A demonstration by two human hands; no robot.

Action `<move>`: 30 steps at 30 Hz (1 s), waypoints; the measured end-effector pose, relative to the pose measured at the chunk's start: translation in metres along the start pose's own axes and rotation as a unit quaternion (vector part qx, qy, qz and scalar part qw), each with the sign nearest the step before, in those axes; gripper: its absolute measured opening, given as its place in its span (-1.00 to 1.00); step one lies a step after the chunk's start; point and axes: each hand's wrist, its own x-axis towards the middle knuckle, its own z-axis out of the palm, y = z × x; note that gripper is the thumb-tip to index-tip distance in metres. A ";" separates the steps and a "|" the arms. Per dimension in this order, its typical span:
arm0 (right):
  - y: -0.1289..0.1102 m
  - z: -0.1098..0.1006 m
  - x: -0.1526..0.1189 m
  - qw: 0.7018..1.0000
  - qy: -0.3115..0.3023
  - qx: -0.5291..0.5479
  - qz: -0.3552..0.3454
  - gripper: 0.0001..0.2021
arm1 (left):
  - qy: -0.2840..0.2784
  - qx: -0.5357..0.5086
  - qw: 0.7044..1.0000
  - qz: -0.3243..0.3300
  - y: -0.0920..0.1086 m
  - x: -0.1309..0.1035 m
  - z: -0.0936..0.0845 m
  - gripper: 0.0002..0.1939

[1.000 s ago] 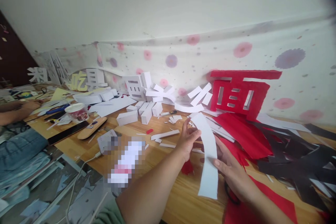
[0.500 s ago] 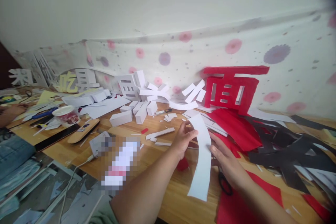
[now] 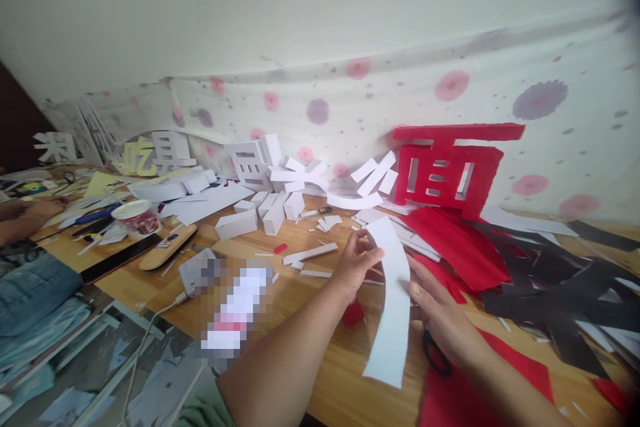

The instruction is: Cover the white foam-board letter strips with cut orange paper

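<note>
A curved white strip [image 3: 391, 313], of paper or thin foam board, hangs lengthwise between my hands above the table. My left hand [image 3: 359, 263] is closed on its upper left edge, thumb on the near face and fingers partly hidden behind. Along the right edge, my right hand [image 3: 436, 303] grips the strip with its thumb in front; its other fingers are mostly hidden. Below my right hand lies a black scissors handle [image 3: 437, 355], its blades out of sight. Red sheet material [image 3: 480, 387] lies under my right forearm.
A red block character [image 3: 445, 177] stands against the patterned cloth. White foam pieces [image 3: 275, 213], red cloth [image 3: 460, 247] and black cut sheets [image 3: 545, 300] cover the back and right. A phone [image 3: 235, 313], paper cup [image 3: 136, 217] and another person's hand [image 3: 45, 208] are leftward.
The whole scene has shifted slightly to the right in view. Both hands keep their hold on the white strip, with little visible change in grip.
</note>
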 end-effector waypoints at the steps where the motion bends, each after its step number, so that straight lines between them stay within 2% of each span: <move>1: 0.000 0.000 0.000 1.000 -0.004 -0.001 0.003 -0.31 | -0.004 0.002 1.000 -0.002 0.000 0.000 0.000 -0.41; 8: 0.000 0.001 0.001 1.000 -0.005 0.002 0.024 -0.33 | -0.008 0.016 1.000 -0.022 0.000 0.001 -0.001 -0.40; 15: -0.001 0.004 -0.001 0.999 0.011 -0.009 0.042 -0.31 | 0.033 0.004 0.999 -0.027 0.001 0.003 -0.001 -0.47; 21: 0.000 0.001 -0.001 0.999 -0.014 -0.016 0.039 -0.34 | 0.061 0.001 0.998 -0.015 -0.001 0.005 -0.002 -0.50; 30: 0.000 0.000 -0.001 0.999 -0.004 -0.002 0.039 -0.35 | 0.052 -0.011 0.999 -0.001 -0.005 0.006 -0.003 -0.41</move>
